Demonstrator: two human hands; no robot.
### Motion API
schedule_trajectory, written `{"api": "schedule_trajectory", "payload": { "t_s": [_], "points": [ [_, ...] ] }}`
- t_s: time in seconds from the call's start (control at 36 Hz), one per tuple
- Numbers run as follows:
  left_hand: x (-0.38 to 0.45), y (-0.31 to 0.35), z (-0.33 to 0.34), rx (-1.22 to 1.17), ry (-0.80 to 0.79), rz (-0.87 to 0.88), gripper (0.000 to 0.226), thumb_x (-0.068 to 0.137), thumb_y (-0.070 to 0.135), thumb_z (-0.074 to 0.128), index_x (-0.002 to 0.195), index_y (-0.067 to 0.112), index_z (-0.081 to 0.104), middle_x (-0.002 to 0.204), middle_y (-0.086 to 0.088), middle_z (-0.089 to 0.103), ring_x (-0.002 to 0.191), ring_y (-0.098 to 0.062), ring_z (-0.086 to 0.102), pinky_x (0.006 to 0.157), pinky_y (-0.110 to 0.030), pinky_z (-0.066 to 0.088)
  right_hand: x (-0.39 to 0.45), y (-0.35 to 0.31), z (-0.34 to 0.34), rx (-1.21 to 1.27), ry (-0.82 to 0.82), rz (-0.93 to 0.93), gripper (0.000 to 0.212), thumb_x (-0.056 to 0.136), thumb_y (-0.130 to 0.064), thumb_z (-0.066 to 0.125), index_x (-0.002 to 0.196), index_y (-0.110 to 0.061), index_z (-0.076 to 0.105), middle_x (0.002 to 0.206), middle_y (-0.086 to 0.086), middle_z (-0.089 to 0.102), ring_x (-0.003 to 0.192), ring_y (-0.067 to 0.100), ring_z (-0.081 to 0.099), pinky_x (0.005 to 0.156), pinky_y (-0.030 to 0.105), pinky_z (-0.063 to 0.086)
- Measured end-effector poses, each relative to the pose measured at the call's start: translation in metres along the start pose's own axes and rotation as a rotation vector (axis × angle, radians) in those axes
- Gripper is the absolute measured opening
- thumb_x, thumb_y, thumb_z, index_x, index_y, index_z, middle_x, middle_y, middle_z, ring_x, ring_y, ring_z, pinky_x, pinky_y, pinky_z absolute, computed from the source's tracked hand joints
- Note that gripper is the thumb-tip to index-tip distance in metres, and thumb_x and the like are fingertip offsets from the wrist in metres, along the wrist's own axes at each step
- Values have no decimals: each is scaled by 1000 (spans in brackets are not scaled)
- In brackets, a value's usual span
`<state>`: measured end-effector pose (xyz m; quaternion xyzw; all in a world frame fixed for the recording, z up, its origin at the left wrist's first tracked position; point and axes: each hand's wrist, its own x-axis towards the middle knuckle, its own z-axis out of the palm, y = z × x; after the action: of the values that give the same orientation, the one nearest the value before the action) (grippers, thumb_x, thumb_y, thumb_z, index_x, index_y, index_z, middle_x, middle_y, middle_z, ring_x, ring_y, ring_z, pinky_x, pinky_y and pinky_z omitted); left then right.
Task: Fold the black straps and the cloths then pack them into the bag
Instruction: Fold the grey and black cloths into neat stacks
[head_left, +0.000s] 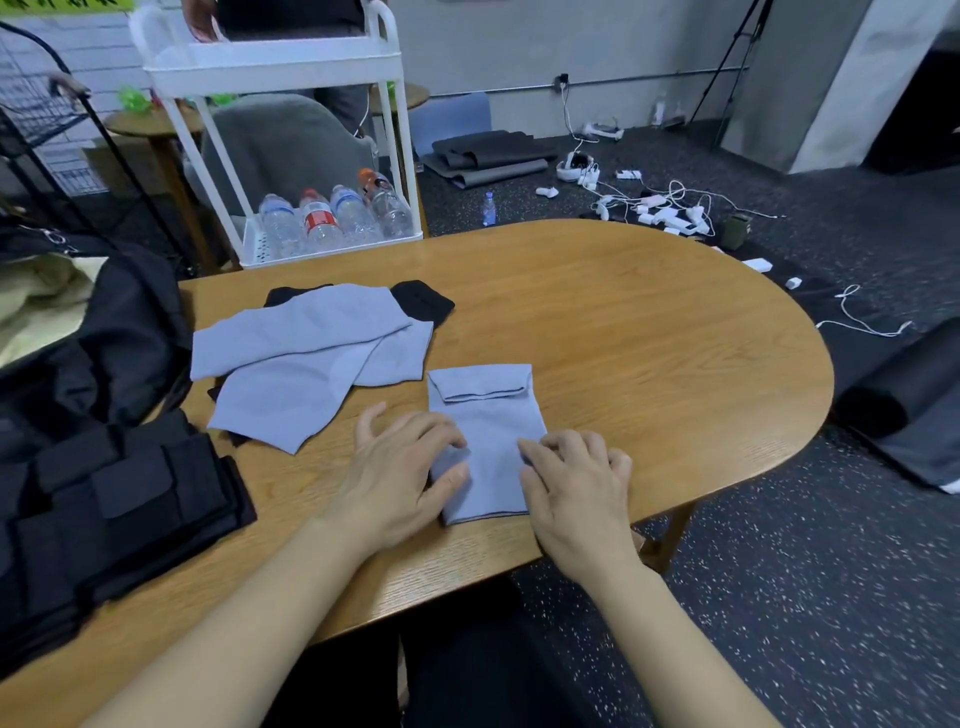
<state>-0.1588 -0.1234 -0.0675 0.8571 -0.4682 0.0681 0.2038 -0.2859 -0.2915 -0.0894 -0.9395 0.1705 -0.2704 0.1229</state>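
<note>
Both hands' fingers pinch the cloth's near sides — uneven pulling could skew the fold or undo the far flap.

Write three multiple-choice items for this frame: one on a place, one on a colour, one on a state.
1. Where does the pile of unfolded cloths lie relative to the cloth being folded?
A. left
B. right
C. underneath it

2. What colour is the cloth being folded?
A. red
B. light blue
C. green

3. What are both hands doing?
A. hanging off the table
B. holding bottles
C. working the cloth's side edges

Answers: 1 A, the pile sits nearer the bag. 2 B, plainly light blue. 3 C, left hand and right hand grip the sides.
</note>
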Motion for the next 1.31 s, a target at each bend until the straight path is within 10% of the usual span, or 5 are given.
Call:
{"api": "schedule_trajectory", "payload": {
  "t_s": [0.19, 0.47, 0.72, 0.81, 1.31],
  "points": [
    [-16, 7, -2, -73, -39, 88, 32, 70, 61, 63, 92, 38, 63, 101, 24, 59, 104, 4, 53, 106, -37, 16, 3, 6, -18, 187, -67, -155, 32, 75, -20, 52, 100, -21, 72, 100, -12, 67, 102, 14, 57, 87, 28, 30],
    [-7, 8, -5, 12, -41, 74, 23, 72, 40, 47, 77, 31, 67, 77, 19, 65, 77, 0, 60, 105, -32, 17, -1, 9, -22, 148, -324, -146, 59, 64, -37, 47, 117, -21, 66, 116, -11, 62, 113, 10, 51, 100, 22, 21],
    [-4, 15, 2, -360, 93, -372, 17, 85, 51, 54, 80, 37, 62, 72, 10, 66, 81, -5, 56, 98, -32, 32, 16, 2, -15, 343, -181, 193, 7, 89, -26, 66, 91, -21, 69, 78, -7, 61, 82, 20, 55, 75, 33, 38],
    [0, 13, 2, -428, 71, -440, 24, 83, 57, 61, 91, 36, 68, 79, 10, 71, 80, 2, 62, 96, -33, 37, 27, 0, -10, 364, -198, 309, 18, 90, -35, 64, 76, -24, 59, 67, -3, 60, 72, 26, 57, 66, 36, 42],
    [22, 14, 16, 77, 144, -459, 27, 98, 44, 45, 82, 26, 57, 65, 9, 61, 68, -16, 58, 74, -28, 12, 42, -13, 0, 77, -204, 374, 27, 97, -43, 51, 111, -22, 60, 110, -5, 61, 104, 17, 55, 71, 30, 35]
  ]
}}
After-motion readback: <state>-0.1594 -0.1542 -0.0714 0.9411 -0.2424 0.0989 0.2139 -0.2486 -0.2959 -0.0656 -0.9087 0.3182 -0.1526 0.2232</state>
